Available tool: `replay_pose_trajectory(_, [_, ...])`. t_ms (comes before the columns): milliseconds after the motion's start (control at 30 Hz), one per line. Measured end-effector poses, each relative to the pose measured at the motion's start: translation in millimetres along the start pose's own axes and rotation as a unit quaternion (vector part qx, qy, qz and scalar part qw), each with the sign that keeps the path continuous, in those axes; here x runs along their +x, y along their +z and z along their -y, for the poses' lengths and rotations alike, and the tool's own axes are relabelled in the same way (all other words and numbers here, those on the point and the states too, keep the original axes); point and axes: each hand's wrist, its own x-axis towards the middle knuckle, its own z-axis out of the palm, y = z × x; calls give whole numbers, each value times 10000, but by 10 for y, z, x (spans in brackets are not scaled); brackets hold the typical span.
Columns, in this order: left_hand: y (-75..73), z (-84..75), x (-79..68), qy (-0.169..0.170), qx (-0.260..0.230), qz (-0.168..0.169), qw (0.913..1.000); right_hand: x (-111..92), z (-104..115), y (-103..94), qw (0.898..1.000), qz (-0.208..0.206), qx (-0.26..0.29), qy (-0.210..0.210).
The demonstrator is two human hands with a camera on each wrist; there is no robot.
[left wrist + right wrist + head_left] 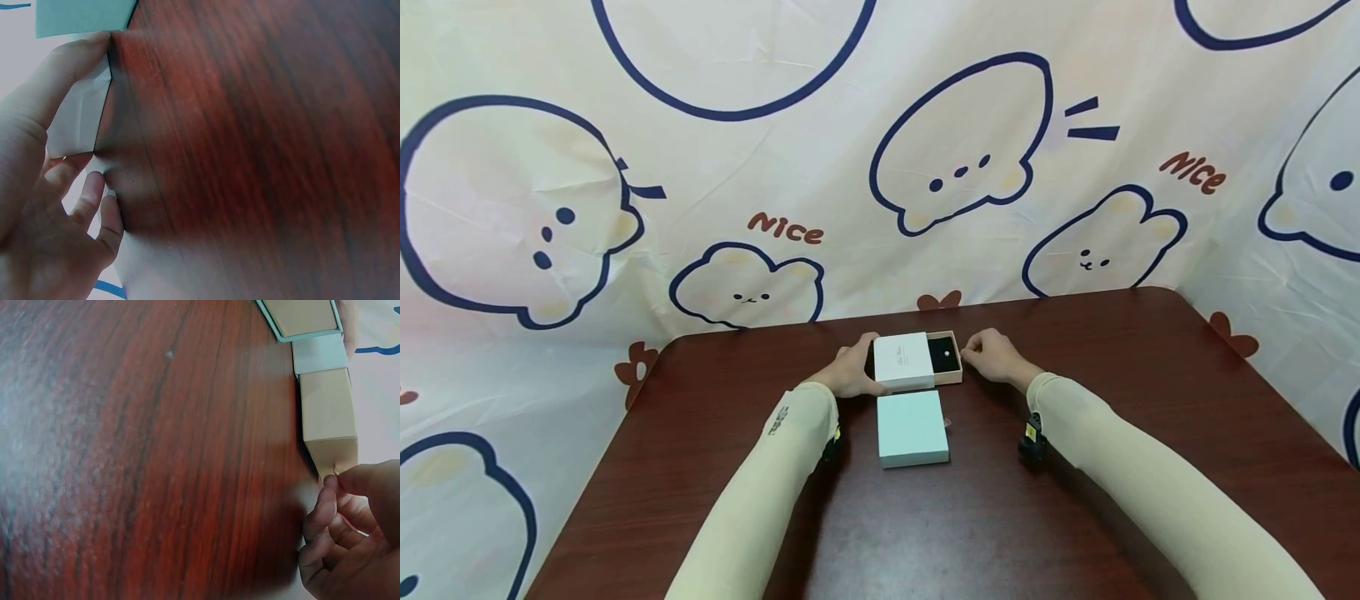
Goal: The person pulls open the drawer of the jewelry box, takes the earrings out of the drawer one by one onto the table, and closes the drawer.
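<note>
White card, probably stiff and light, the box (904,362) on our counter (880,542) seems best held by its sides, where our left fingers (92,190) curl round it, our right fingers (322,509) pinching its drawer tab (335,468).

I stand, I believe, in a small improvised recording corner; if it belongs to a home or an office bldg., I cannot tell. What shows it is the pale cloth (842,167), which hangs behind the tbl. (902,533) and also on L & R sides, w/ visible wrinkles, so it is like a fabric backdrop. Its print is childlike: rounded animal faces (748,283) in dk. blue outline, brown flowers (634,375), and the word "Nice" (785,228) 2x. The tbl. has a dk. reddish-brown wood-look top w/ rounded far corners. Small blk. devices (1033,442) sit near both sleeve cuffs (1047,392), which also suits a recording place.
</note>
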Motion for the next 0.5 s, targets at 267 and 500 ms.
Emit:
replay_pose_trajectory(267, [3,-10,-2,10,32,6,10000,3,-15,-7,10000,-18,-7,8])
replay_pose_trajectory(500, [3,-12,-8,-25,29,-8,10000,-3,-27,-24,10000,2,-27,33])
